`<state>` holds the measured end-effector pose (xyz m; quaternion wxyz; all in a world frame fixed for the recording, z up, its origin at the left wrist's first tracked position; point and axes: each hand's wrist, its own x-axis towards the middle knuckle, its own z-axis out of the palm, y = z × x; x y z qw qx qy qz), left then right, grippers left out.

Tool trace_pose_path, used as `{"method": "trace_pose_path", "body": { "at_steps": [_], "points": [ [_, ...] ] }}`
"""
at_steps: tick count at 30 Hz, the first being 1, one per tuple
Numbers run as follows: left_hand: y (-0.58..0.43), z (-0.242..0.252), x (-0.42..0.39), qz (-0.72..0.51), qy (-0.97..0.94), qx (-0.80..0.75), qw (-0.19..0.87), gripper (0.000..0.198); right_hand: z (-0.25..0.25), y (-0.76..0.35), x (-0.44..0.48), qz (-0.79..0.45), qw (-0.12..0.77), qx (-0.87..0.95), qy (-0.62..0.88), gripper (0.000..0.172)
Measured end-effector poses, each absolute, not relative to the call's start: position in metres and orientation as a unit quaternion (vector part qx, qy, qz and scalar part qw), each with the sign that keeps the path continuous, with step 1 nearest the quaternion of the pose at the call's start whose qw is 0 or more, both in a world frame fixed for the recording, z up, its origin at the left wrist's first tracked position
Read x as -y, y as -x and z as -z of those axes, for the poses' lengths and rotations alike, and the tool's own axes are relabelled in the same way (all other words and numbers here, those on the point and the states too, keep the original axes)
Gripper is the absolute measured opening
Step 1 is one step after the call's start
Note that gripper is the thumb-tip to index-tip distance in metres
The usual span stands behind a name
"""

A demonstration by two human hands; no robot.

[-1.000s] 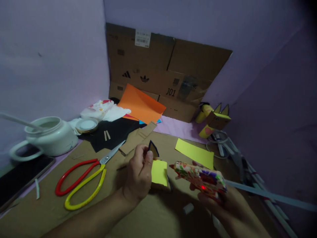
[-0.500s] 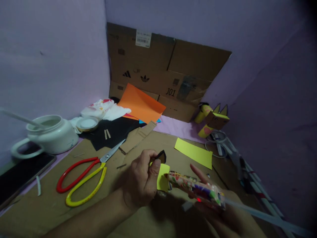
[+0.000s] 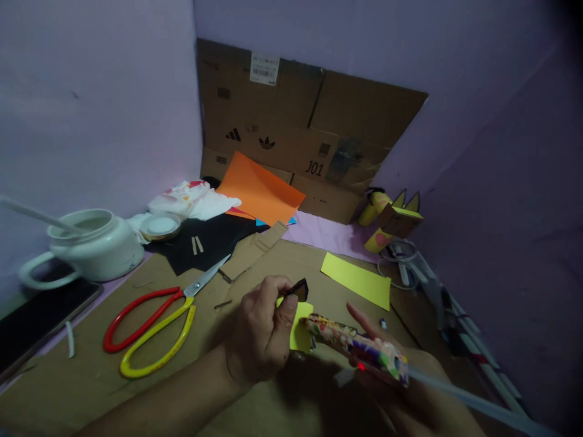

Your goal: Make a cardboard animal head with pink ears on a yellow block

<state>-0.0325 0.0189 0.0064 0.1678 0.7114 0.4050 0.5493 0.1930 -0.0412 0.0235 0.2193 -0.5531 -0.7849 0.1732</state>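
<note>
Fingers of left hand (image 3: 257,340) pinch one black piece (image 3: 299,287); right hand (image 3: 397,396) fingers grip one glue gun (image 3: 353,346).

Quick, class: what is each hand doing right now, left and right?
Left hand: closed, pinching a small black piece.
Right hand: holding the glue gun.

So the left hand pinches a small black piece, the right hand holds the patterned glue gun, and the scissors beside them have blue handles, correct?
Not quite: the scissors have one red handle and one yellow handle, not blue, as the head view shows. The left hand does pinch the small black piece, and the right hand holds the glue gun.
</note>
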Motion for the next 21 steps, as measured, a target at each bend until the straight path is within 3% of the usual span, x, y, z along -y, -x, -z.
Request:
{"method": "trace_pose_path", "body": {
  "at_steps": [5, 13, 21],
  "points": [
    [0.033, -0.005, -0.02, -0.546, -0.712, -0.406, 0.171, 0.008, -0.024, -0.194, 0.042, -0.167, 0.217, 0.79, 0.549, 0.039],
    [0.034, -0.008, -0.019, -0.547, -0.709, -0.414, 0.161, 0.009, -0.028, -0.193, 0.04, -0.144, 0.216, 0.795, 0.549, 0.039],
    [0.032, -0.01, -0.017, -0.546, -0.66, -0.462, 0.23, 0.009, -0.037, -0.188, 0.038, -0.125, 0.262, 0.795, 0.533, 0.039]
  ]
}}
